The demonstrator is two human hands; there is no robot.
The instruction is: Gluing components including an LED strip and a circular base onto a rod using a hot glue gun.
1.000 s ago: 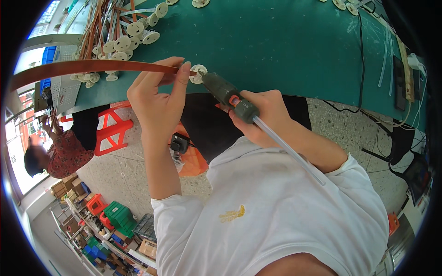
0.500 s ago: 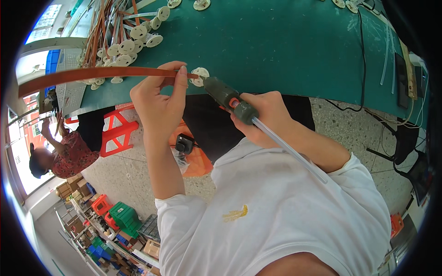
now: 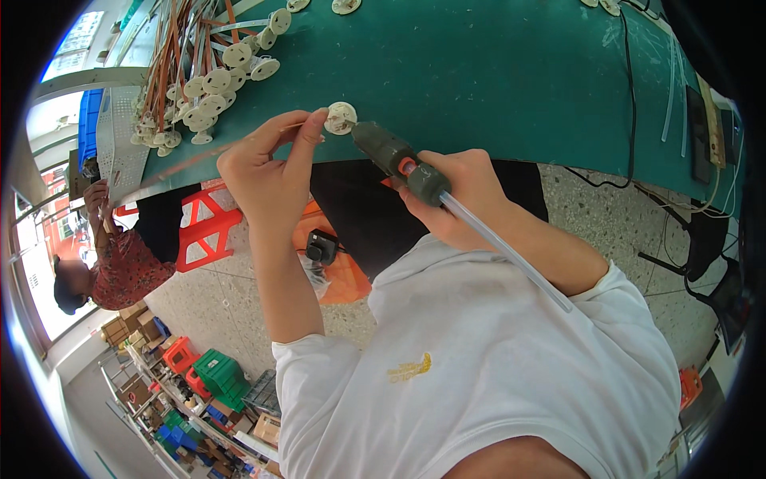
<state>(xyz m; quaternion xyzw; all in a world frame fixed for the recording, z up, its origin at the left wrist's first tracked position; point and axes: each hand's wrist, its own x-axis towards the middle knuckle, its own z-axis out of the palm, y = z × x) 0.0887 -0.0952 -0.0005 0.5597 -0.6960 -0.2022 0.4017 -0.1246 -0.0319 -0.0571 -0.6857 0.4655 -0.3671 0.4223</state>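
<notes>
Left hand (image 3: pixel 267 172) pinches a small white disc (image 3: pixel 341 118) by its wire at the edge of the green table (image 3: pixel 495 72). Right hand (image 3: pixel 463 195) is wrapped around a green power screwdriver (image 3: pixel 395 158), tip right at the disc. More discs (image 3: pixel 211 88) sit piled well off to the left.

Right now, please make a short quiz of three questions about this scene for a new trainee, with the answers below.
1. True or false: the right hand grips the green power screwdriver with a clear hose at its rear.
2. What does the left hand pinch at its fingertips? A) a blue box B) a round white disc part C) a black cable
3. Fill in: the pile of similar white discs with brown strips lies on the ____ table.

Key: 1 true. 2 B, the round white disc part, which the tool tip meets. 3 green.
</notes>
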